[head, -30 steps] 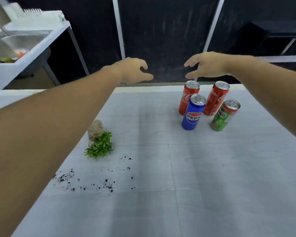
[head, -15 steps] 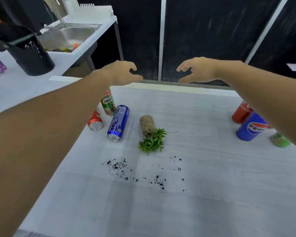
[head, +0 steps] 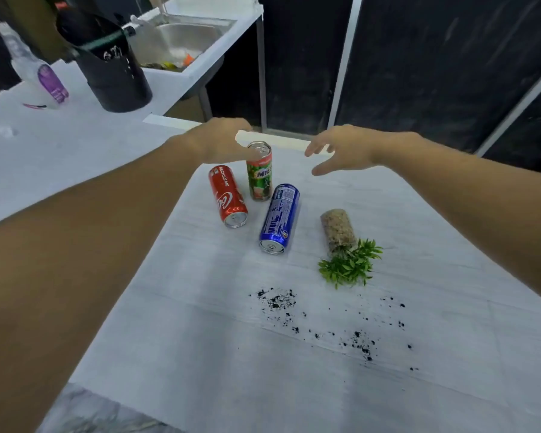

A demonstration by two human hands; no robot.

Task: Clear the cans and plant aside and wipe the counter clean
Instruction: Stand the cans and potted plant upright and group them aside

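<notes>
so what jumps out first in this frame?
Three cans sit mid-counter: a red can and a blue can lying on their sides, and a green Milo can upright behind them, with the left hand at its top. To their right a plant lies tipped over, and dark soil crumbs are scattered on the white counter in front. The right hand hovers open and holds nothing.

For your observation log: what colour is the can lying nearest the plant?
Blue, with white print; the can shows best in the head view.
</notes>
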